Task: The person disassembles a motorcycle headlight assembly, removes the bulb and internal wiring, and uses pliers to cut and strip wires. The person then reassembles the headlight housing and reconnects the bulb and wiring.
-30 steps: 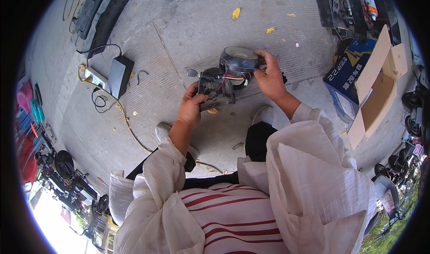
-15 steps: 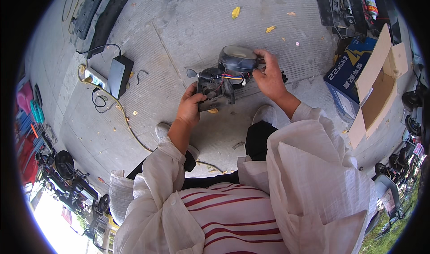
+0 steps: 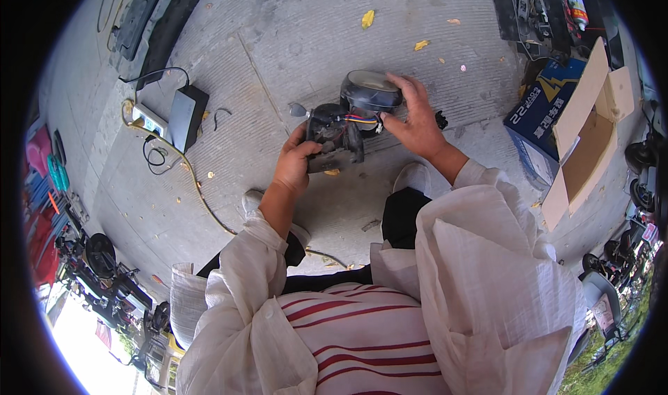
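Note:
My left hand (image 3: pixel 293 164) is closed on the left edge of a dark plastic bracket (image 3: pixel 337 134) with a broken-looking lower edge, its thumb pressed on the near side. Attached beyond it is a round black lamp (image 3: pixel 371 92), which looks like a scooter headlamp with a pale face tilted up. Red, yellow and blue wires (image 3: pixel 360 119) run across between the two. My right hand (image 3: pixel 417 123) grips the lamp's right side, fingers over its rim and thumb beside a small white connector (image 3: pixel 380 125). A small grey bulb-shaped piece (image 3: pixel 298 109) sticks out at the bracket's upper left.
An open cardboard box (image 3: pixel 588 144) stands on the concrete at the right. To the left lie a black power adapter (image 3: pixel 188 118), a white power strip (image 3: pixel 148 119) and a yellowish cable (image 3: pixel 198 186). Black vehicle parts (image 3: pixel 136 26) rest at the far left; more lie far right.
My right hand has shifted slightly on the lamp: its fingers moved up and left along the rim, and its thumb came in toward the wires and connector. My left hand stays nearly still.

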Available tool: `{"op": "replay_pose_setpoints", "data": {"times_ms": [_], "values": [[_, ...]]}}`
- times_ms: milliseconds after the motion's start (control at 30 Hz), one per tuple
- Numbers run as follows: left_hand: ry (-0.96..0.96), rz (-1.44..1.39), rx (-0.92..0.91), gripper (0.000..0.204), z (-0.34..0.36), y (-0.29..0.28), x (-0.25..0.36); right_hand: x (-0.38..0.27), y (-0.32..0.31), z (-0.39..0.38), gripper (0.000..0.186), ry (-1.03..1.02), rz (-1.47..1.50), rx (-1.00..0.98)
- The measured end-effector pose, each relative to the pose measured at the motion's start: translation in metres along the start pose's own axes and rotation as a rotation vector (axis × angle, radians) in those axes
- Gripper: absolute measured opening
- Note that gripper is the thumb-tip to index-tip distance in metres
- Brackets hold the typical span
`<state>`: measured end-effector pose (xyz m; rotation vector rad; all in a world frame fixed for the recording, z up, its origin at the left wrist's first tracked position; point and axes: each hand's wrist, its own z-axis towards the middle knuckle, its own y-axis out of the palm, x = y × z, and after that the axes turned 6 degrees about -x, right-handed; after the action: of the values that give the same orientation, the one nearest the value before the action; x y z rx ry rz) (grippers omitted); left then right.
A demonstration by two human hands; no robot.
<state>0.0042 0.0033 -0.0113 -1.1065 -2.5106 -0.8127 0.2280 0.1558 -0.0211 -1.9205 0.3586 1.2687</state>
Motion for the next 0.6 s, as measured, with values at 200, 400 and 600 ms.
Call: {"op": "replay_pose_setpoints", "data": {"times_ms": [200, 400, 600], "values": [[-0.017, -0.053, 0.008, 0.062, -0.001, -0.003, -0.001, 0.006, 0.004, 0.002, 0.064, -0.047, -0.011, 0.024], [-0.055, -0.113, 0.003, 0.052, -0.001, -0.006, 0.001, 0.009, 0.006, 0.001, 0.059, 0.078, 0.105, 0.037], [-0.065, -0.128, 0.005, 0.047, -0.001, -0.007, 0.005, 0.014, 0.008, 0.000, 0.058, 0.172, 0.170, 0.056]]}}
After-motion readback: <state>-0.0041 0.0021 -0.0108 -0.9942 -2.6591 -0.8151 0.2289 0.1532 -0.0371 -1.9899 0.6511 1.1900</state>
